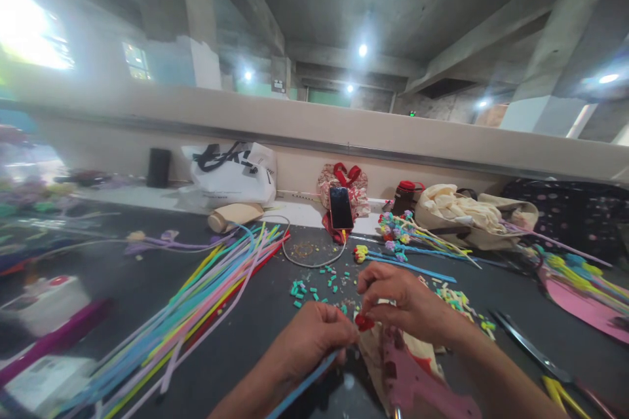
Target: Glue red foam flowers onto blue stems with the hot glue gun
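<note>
My left hand (pixel 322 334) is closed in a pinch around a blue pipe cleaner (pixel 304 383), whose length runs down toward the bottom edge. Close beside it, my right hand (pixel 398 294) has its fingers curled in; what they hold, if anything, is hidden. A small red piece (pixel 364 321) shows just under my right fingertips, and I cannot tell whether they grip it. Below my right hand lies a pink glue gun (pixel 417 380) on a beige cloth (pixel 371 353). Short green pieces (pixel 299 291) are scattered beyond my hands.
Long colourful pipe cleaners (pixel 196 314) lie in a bundle on the left. Scissors (pixel 531 344) rest at right. Finished-looking flower stems (pixel 403 229), a phone (pixel 341 207) on a cable, a white bag (pixel 230 173) and a cloth-filled basket (pixel 472 229) stand farther back.
</note>
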`<state>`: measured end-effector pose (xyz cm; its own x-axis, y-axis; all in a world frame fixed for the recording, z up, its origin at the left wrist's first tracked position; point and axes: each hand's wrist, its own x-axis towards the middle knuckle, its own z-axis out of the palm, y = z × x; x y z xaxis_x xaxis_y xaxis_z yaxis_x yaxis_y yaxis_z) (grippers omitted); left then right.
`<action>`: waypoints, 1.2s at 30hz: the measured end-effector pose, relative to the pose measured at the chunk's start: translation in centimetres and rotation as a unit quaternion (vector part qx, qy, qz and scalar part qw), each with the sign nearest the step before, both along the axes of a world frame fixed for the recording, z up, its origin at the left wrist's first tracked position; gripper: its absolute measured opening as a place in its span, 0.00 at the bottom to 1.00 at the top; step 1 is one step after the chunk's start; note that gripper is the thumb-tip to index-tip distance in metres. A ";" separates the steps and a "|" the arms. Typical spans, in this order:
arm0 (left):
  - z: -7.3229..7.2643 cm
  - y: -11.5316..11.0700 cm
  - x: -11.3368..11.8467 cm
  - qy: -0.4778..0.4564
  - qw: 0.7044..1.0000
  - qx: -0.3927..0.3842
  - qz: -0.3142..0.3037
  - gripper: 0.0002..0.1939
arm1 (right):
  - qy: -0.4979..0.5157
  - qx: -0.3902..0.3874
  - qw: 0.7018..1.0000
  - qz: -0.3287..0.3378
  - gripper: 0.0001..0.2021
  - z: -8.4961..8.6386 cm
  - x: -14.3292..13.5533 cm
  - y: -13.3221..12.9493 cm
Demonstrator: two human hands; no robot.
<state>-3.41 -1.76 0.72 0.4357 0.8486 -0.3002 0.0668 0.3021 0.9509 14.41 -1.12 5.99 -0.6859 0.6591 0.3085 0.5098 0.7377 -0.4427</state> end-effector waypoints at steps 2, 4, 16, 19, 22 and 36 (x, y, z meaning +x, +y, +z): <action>0.0 0.1 0.0 0.006 1.000 0.001 -0.003 0.05 | -0.004 0.011 1.000 -0.002 0.04 0.0 0.0 -0.1; 0.0 0.1 -0.1 0.012 1.000 -0.002 -0.010 0.05 | -0.010 0.019 1.000 -0.003 0.05 0.0 0.0 -0.2; -0.3 0.3 -0.3 0.024 0.999 0.004 -0.022 0.06 | -0.029 0.023 0.999 -0.001 0.06 -0.3 0.0 -0.1; -0.4 0.4 -0.3 0.026 0.999 0.007 -0.020 0.06 | -0.011 0.011 1.000 -0.003 0.07 0.0 0.0 -0.1; -0.4 0.5 -0.4 0.019 1.000 0.007 -0.019 0.07 | 0.024 -0.025 0.999 0.005 0.08 0.4 0.2 -0.1; -0.3 0.9 -0.6 -0.142 0.989 -0.036 0.006 0.15 | 0.394 -0.238 0.880 -0.116 0.11 -1.0 1.4 1.9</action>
